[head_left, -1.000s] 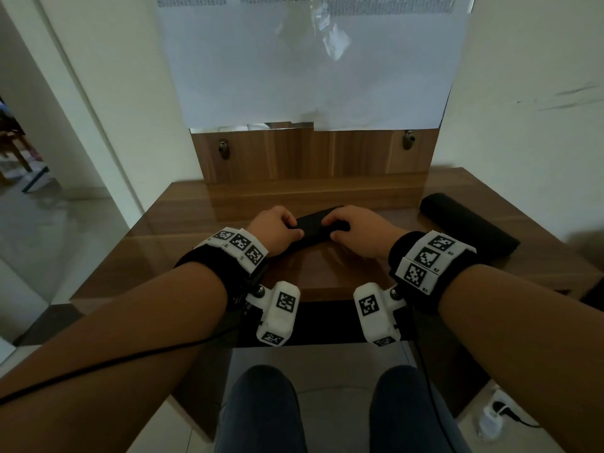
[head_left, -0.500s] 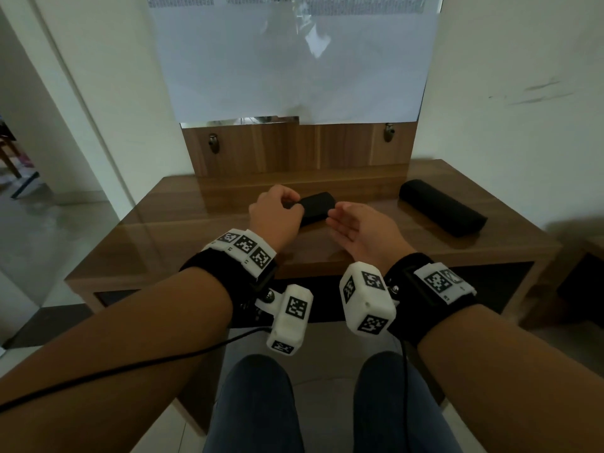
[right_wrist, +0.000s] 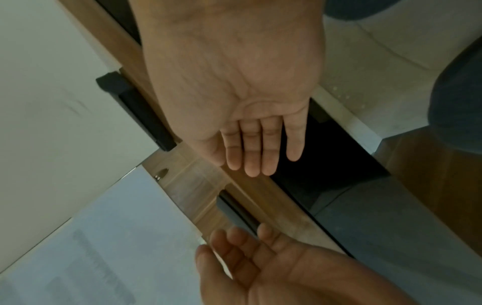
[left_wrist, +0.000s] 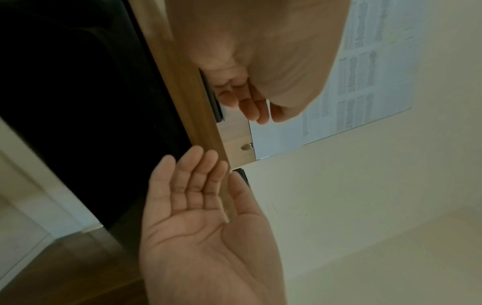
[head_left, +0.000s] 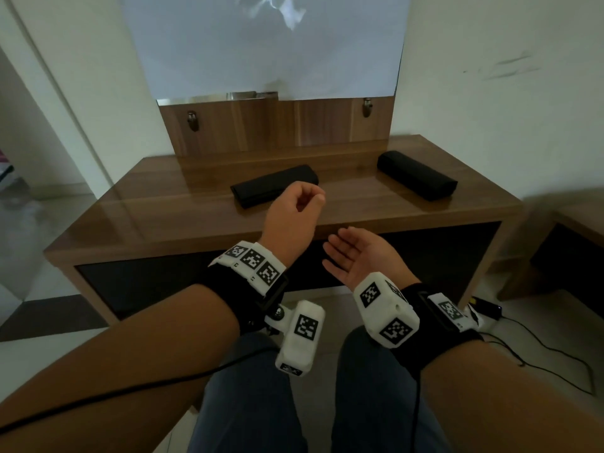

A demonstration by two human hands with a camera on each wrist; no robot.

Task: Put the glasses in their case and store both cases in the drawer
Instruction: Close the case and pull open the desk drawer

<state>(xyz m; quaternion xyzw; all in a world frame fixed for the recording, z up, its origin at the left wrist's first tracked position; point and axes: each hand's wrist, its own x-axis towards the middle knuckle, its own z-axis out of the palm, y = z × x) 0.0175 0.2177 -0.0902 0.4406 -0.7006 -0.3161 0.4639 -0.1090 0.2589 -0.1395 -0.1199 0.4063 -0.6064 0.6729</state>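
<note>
Two black glasses cases lie on the wooden table (head_left: 163,223). The flat case (head_left: 274,184) is at the middle, and the rounder case (head_left: 416,179) is at the back right. No glasses are in sight. My left hand (head_left: 307,199) hovers over the table's front part, just short of the flat case, with fingers loosely curled and empty. My right hand (head_left: 346,246) hangs in front of the table's front edge, palm up, fingers straight, holding nothing. The right wrist view shows both empty hands, right hand (right_wrist: 250,123) and left hand (right_wrist: 247,253).
A dark drawer front (head_left: 130,282) runs under the table top. A wooden back panel (head_left: 277,125) with white paper above it stands behind the table. My knees (head_left: 248,403) are below. A cable and plug (head_left: 483,308) lie on the floor at the right.
Both hands have let go of the flat case and drawn back toward me. The case now lies alone on the table. My head has moved back, so more of the table shows.
</note>
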